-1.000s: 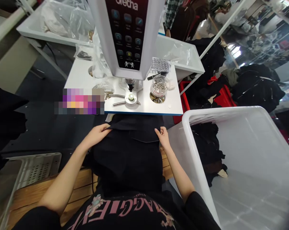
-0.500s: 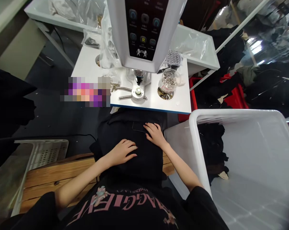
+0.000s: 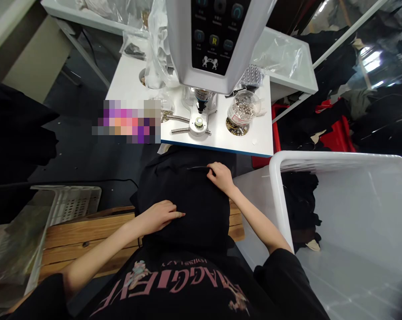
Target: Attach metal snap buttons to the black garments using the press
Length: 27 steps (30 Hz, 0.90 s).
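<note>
Black cloth [image 3: 187,191] lies over my lap below the table edge. My left hand [image 3: 159,216] rests on its left side, the thumb stretched out and the other fingers partly bent; nothing shows in it. At the upper right of the cloth, my right hand [image 3: 221,178] pinches one end of a thin, dark, flat piece [image 3: 197,168]. That piece is seen almost edge-on, so its kind is unclear. Ahead of both hands stands a white press machine [image 3: 204,73] with a dark button panel. Its lower die [image 3: 198,122] sits under the black punch [image 3: 201,106].
On the white table [image 3: 217,140], a clear tub [image 3: 243,109] of small metal parts stands right of the die. A large white bin [image 3: 277,195] holding dark cloth is close on my right. A wooden bench [image 3: 87,242] and a white crate [image 3: 74,200] are at left.
My right hand has closed from lying flat to pinching the dark flat piece, which has tipped up from lying flat on the cloth. My left hand's fingers have bent. The view has shifted slightly.
</note>
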Motion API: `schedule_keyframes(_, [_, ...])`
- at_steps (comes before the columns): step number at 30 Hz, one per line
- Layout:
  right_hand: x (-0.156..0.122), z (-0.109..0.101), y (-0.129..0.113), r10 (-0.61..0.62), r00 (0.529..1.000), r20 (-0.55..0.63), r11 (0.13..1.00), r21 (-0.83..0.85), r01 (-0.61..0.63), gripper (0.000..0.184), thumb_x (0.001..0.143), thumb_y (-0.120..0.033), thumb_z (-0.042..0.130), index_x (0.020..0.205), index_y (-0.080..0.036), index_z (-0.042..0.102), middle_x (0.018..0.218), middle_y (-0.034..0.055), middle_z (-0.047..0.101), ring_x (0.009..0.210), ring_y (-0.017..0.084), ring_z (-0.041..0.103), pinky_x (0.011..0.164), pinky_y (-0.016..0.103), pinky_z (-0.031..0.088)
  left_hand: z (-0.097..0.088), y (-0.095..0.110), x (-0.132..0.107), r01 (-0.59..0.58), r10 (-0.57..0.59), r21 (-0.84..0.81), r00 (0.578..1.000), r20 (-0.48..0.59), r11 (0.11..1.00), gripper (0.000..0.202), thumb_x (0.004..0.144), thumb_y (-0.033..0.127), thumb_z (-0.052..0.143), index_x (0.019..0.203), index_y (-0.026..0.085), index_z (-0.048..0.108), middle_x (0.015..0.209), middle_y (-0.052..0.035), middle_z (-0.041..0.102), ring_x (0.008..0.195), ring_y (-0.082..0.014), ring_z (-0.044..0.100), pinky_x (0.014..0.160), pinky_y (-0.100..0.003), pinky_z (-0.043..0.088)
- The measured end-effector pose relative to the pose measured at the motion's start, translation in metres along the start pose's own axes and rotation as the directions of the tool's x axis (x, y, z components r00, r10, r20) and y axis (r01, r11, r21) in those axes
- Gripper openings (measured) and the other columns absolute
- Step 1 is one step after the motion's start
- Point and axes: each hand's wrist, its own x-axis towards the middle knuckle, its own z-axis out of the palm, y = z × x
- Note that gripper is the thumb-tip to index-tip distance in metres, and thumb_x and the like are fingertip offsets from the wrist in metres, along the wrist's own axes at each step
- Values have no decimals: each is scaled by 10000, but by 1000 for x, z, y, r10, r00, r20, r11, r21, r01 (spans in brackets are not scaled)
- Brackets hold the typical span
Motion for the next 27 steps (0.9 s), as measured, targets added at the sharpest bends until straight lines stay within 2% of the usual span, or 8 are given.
schedule_keyframes(2, [6, -10, -2, 22, 999, -46, 1000, 21, -21, 254, 854, -138, 425, 988, -155, 639, 857, 67, 650, 808, 186, 571, 736, 297, 407, -1, 0, -3, 8, -8, -52, 1000, -5, 999, 353, 935, 163, 381, 1226, 244, 564, 797, -37, 597, 781, -168, 553, 783, -304, 429])
schedule_keyframes(5, [9, -21, -3, -22, 999, -33, 999, 28, 23, 255, 854, -136, 424, 987, -165, 640, 853, 60, 649, 798, 183, 565, 732, 297, 404, -2, 1, -2, 52, -57, -162, 998, -24, 985, 306, 968, 290, 377, 1180, 223, 587, 847, -39, 647, 811, -161, 599, 836, -313, 433])
schedule_keyframes(8, [7, -23, -2, -51, 999, -1, 998, 22, 51, 256, 859, -135, 425, 1000, -167, 636, 859, 59, 655, 795, 181, 569, 727, 296, 405, -4, 2, -1, 103, -108, -243, 994, -7, 964, 318, 963, 369, 391, 1151, 207, 590, 923, -44, 679, 857, -165, 627, 879, -323, 427])
schedule_keyframes(13, [7, -23, -2, -36, 999, -15, 999, 21, 36, 257, 872, -145, 412, 1000, -167, 634, 847, 59, 651, 786, 181, 571, 730, 295, 412, -8, 3, 0, 159, -150, -268, 987, 52, 950, 347, 942, 436, 418, 1146, 215, 590, 990, -48, 686, 932, -180, 619, 889, -315, 422])
schedule_keyframes(16, [8, -27, -6, -16, 999, -34, 998, 67, 18, 256, 872, -148, 398, 990, -173, 624, 850, 52, 635, 784, 168, 574, 735, 274, 418, -10, 7, 5, 282, -269, -274, 959, 88, 919, 378, 939, 471, 393, 1118, 204, 591, 794, -32, 666, 831, -182, 613, 827, -316, 434])
schedule_keyframes(20, [12, -39, -15, 19, 999, -28, 988, 152, -15, 250, 867, -154, 383, 998, -189, 594, 894, 37, 613, 775, 146, 581, 681, 238, 411, -9, 16, 14, 465, -456, -254, 885, 97, 848, 462, 861, 594, 457, 1043, 184, 566, 587, 12, 550, 665, -188, 566, 715, -313, 429])
schedule_keyframes(24, [24, -49, -18, 64, 998, 22, 978, 197, -67, 235, 851, -150, 374, 962, -187, 578, 910, 49, 609, 832, 167, 580, 727, 250, 413, -5, 17, 18, 433, -433, -234, 900, 54, 871, 410, 845, 534, 530, 1047, 178, 527, 633, 18, 532, 690, -187, 560, 781, -334, 425])
schedule_keyframes(27, [37, -47, -12, 102, 993, 61, 970, 214, -113, 242, 841, -145, 370, 970, -184, 571, 950, 60, 614, 865, 185, 576, 750, 271, 417, 0, 9, 16, 390, -404, -214, 914, -25, 896, 442, 844, 477, 564, 1154, 178, 469, 800, -17, 573, 800, -201, 567, 860, -369, 409])
